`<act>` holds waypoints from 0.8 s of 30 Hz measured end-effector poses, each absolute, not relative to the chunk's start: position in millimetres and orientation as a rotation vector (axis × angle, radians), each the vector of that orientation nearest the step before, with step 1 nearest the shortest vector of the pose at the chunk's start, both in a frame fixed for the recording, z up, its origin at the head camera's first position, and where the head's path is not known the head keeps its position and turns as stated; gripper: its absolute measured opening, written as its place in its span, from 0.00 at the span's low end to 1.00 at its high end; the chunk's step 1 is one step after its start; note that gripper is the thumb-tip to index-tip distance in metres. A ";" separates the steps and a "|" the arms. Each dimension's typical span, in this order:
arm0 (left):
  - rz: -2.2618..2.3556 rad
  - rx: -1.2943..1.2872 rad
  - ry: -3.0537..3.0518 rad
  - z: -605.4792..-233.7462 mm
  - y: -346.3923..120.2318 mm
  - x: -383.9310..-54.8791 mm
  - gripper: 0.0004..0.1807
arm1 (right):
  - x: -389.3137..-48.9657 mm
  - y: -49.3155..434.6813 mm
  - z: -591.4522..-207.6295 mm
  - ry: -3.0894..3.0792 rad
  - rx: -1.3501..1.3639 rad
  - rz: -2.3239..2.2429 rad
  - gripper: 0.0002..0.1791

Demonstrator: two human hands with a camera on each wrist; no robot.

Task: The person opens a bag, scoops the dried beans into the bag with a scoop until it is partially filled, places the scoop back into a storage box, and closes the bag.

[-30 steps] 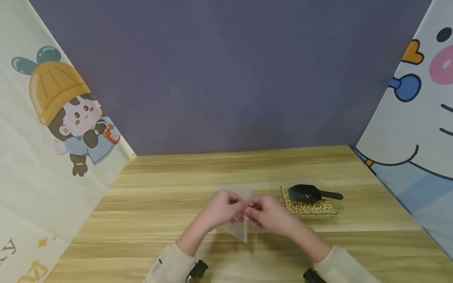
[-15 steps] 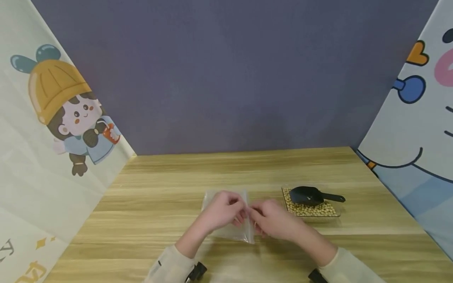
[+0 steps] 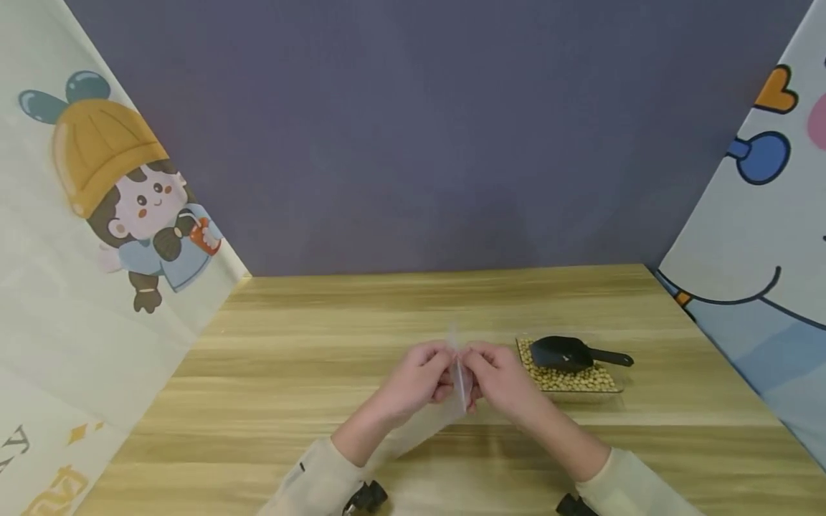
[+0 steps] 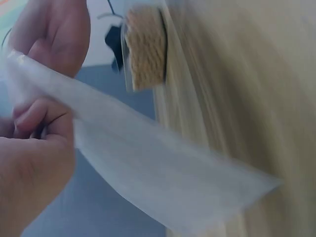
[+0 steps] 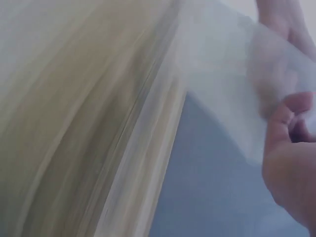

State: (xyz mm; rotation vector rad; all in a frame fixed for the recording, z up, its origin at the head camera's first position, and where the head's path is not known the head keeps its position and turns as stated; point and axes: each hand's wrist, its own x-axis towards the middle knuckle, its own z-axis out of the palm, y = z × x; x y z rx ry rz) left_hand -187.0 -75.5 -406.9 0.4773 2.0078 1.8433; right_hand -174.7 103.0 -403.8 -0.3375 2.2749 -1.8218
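Note:
A clear plastic bag (image 4: pixel 158 163) hangs between my two hands above the table, its body trailing toward me and to the left in the head view. My left hand (image 3: pixel 418 380) pinches one side of the bag's edge between thumb and curled fingers. Facing it, my right hand (image 3: pixel 500 376) pinches the other side of that edge. The hands almost meet; whether the bag's mouth is parted I cannot tell. In the right wrist view the bag (image 5: pixel 217 64) is see-through, with the left hand showing behind it.
Right of my hands stands a clear tray (image 3: pixel 555 396) of yellowish beans (image 3: pixel 596 380). A black scoop (image 3: pixel 561 354) lies on the beans, its handle over the tray's right side. The wooden table (image 3: pixel 290 344) ends at a dark panel (image 3: pixel 413 143) behind and printed side panels.
The bag has turned: half a second ago it lay flatter behind the left hand, and now its lower part swings toward me. Both hands have shifted slightly and regripped the edge.

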 end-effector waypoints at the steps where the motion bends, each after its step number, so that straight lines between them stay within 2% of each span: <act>1: 1.917 0.468 1.954 -406.8 -72.6 -187.0 0.18 | -174.9 102.2 -401.8 2.217 -0.309 -1.906 0.20; 5: 2.145 0.427 1.813 -408.2 -61.6 -185.7 0.17 | -175.1 100.6 -396.5 2.082 -0.285 -2.080 0.20; 16: 2.348 0.295 1.660 -425.9 -50.4 -184.1 0.14 | -178.9 106.6 -405.9 1.937 -0.218 -2.136 0.21; 20: 2.141 0.341 1.944 -427.2 -59.3 -187.6 0.15 | -179.3 111.1 -407.5 2.140 -0.266 -1.978 0.20; 24: 1.646 0.501 2.509 -419.9 -83.9 -191.7 0.17 | -175.9 121.7 -401.0 2.634 -0.370 -1.532 0.19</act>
